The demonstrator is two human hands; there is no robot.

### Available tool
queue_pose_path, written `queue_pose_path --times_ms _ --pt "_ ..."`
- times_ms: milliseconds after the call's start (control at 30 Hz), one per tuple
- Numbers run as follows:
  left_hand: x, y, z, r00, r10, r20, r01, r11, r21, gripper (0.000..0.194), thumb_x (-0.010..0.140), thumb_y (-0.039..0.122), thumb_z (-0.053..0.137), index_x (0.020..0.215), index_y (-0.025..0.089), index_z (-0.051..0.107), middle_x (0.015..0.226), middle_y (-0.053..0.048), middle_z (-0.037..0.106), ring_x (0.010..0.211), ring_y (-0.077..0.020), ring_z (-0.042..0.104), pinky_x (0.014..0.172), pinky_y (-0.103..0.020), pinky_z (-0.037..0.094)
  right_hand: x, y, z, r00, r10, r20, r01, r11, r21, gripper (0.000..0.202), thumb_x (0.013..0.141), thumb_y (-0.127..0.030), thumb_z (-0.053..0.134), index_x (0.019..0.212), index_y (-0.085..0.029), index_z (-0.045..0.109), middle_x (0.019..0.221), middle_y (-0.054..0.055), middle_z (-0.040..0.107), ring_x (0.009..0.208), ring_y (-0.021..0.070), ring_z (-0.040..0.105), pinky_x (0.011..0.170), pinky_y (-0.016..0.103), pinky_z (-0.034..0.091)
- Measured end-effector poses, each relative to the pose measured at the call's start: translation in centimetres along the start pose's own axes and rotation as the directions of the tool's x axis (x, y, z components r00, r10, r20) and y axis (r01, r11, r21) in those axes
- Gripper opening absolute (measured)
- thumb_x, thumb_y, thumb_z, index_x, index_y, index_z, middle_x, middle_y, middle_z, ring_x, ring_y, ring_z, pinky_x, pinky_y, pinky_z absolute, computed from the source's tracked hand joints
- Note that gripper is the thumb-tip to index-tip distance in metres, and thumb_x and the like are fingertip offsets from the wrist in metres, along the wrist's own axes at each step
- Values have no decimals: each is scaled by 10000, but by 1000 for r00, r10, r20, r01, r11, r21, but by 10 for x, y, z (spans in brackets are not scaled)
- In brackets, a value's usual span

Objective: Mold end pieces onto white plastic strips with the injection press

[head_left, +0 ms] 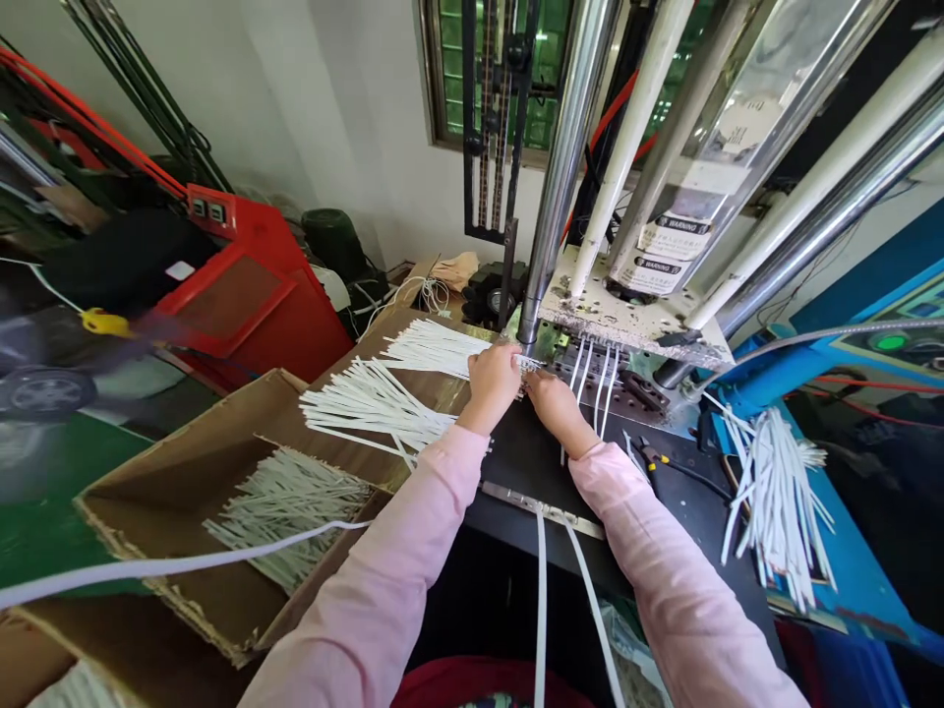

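My left hand (493,382) is closed at the right end of a bundle of white strips (435,346) on the worktop. Just right of it, my right hand (555,405) is closed too, with its fingertips close to the left ones. What the fingers pinch is too small to make out. A second bundle of white strips (369,405) lies left of my left wrist. Between my forearms rests a narrow metal bar (508,495), with two white strips (541,590) running from it towards me. Several white strips (606,391) hang out of the press's lower block.
The press plate (634,320) and a steel column (567,147) rise beyond my hands. Yellow-and-black pliers (652,458) lie on the right. A cardboard box (184,442) holds many strips at left; more strips (782,492) sit on a blue ledge. A red machine (243,285) stands behind.
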State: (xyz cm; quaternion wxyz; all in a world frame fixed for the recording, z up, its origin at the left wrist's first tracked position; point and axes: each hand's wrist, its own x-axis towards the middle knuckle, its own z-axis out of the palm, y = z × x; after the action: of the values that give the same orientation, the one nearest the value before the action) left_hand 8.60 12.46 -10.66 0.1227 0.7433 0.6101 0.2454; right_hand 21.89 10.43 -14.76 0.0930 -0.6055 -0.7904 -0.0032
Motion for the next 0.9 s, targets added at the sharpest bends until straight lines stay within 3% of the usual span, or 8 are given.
queue_pose_path --times_ms 200,333,400,467,567,700,800,900 --pt "59 -5 36 976 104 191 -114 993 43 288 908 152 495 1004 202 762 1066 -88 754 1052 -247 647 1015 -389 372 -73 38 -30 925 -95 -368 73 995 -74 253 1006 -184 490 1101 -188 724 1045 102 694 955 224 642 853 334 499" --pt "83 -1 56 952 143 271 -164 985 57 195 841 133 575 891 131 764 971 -140 754 980 -258 648 1047 -411 331 -144 79 -59 536 39 -843 -139 989 -43 135 918 -207 661 1018 -211 752 927 71 707 857 215 664 822 367 517" --pt "89 3 63 948 154 277 -179 982 67 177 823 113 588 883 98 753 968 -169 749 1002 -274 640 1052 -424 318 -170 89 -71 278 195 -941 -268 956 120 115 877 -250 718 968 -183 741 879 71 709 825 229 679 796 383 529" --pt "91 7 67 947 163 275 -191 979 76 167 815 100 590 884 87 741 962 -176 748 1023 -283 635 1048 -431 320 -187 88 -79 170 371 -913 -280 906 316 167 876 -307 718 959 -161 717 871 77 710 815 240 689 772 388 540" --pt "88 9 62 947 184 264 -212 974 84 140 810 81 591 859 96 721 909 -156 748 988 -277 656 1036 -446 339 -201 72 -78 440 516 -735 -253 856 450 173 914 -347 662 945 -180 694 925 81 728 870 240 699 816 392 539" --pt "73 3 31 956 219 194 -237 969 73 185 899 97 508 950 114 686 948 -135 731 935 -252 678 963 -439 422 -210 42 -56 853 289 -435 -110 913 392 86 948 -290 608 964 -230 668 996 64 735 962 229 685 891 398 528" --pt "49 -5 -13 951 298 -87 -305 949 -78 160 949 127 495 1014 146 640 951 -80 706 874 -192 673 818 -346 507 -214 17 -36 943 102 -318 36 916 400 106 972 -197 544 961 -230 645 992 64 719 1001 213 671 906 375 530" --pt "2 -5 -75 790 337 -512 -521 810 -271 92 941 136 579 974 193 642 954 -19 691 886 -138 667 830 -302 543 -217 -3 -21 961 54 -271 58 920 389 120 969 -148 530 952 -218 626 966 63 711 963 208 678 885 356 535"
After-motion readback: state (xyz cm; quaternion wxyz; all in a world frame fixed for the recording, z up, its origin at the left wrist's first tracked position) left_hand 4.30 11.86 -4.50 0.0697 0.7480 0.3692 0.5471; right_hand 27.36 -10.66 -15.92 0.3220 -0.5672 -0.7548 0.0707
